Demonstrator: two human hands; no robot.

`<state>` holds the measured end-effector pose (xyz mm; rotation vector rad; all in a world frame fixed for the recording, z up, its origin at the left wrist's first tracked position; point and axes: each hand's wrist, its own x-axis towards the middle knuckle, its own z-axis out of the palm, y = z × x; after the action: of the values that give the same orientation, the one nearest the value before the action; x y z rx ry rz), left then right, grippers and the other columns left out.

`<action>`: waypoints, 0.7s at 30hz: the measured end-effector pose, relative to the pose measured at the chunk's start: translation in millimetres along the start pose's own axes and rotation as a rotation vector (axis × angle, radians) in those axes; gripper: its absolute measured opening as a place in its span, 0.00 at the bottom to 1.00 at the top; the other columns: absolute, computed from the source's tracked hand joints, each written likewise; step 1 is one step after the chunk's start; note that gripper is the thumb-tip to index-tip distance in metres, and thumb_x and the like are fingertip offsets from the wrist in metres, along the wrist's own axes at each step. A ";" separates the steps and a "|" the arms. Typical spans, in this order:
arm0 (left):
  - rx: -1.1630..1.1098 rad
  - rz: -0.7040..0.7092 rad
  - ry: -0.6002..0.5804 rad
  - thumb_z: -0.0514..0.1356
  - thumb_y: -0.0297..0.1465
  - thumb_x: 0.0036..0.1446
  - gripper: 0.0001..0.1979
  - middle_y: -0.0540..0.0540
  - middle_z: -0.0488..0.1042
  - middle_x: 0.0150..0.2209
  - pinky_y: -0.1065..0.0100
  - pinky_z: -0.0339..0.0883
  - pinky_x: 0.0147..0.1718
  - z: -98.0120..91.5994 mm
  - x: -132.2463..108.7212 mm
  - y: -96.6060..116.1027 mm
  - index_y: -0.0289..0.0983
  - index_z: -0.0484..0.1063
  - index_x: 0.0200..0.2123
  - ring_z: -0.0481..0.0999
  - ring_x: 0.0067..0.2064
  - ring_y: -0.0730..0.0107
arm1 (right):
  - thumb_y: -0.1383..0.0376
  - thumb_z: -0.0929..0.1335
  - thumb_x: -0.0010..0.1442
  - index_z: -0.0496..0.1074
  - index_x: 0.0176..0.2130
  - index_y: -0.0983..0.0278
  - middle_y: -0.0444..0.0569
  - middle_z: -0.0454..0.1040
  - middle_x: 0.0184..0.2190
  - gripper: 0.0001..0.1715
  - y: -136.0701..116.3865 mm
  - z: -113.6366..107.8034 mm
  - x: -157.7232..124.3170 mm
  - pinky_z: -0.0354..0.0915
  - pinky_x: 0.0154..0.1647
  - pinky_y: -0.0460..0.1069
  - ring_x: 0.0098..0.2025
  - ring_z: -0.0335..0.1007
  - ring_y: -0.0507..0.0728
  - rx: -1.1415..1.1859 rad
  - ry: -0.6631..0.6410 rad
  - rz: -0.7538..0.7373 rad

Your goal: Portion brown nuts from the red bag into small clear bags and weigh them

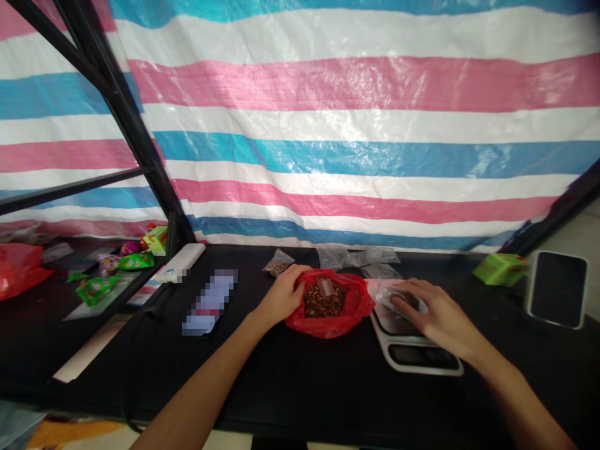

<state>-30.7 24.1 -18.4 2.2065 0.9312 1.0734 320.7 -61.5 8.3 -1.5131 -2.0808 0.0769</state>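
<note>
My left hand grips the left rim of a red plastic bag, which stands wide at the top. Inside lie small brown, grain-like pieces, with a little transparent cup or scoop resting on them. To the right is a white kitchen scale with a dark display. Over its plate, my right hand has its fingers closed on a small transparent plastic bag with something brown in it. Behind my left hand lies another small filled bag.
Flat transparent bags lie at the back of the black table. A phone and a white power strip are left; a green box and a white-framed device are right. Candy packets lie far left, beyond a black frame post.
</note>
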 end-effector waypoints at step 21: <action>0.022 0.012 0.179 0.56 0.30 0.66 0.20 0.40 0.76 0.55 0.54 0.68 0.58 -9.9 -2.0 -5.0 0.41 0.67 0.60 0.76 0.56 0.60 | 0.52 0.62 0.70 0.78 0.40 0.57 0.52 0.79 0.41 0.19 24.5 -5.2 -28.4 0.65 0.51 0.60 0.45 0.74 0.65 0.154 0.505 0.235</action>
<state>-41.4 27.2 -17.3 2.1630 1.0103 1.2886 350.0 -79.3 -7.6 -1.4912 -1.4664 -0.0522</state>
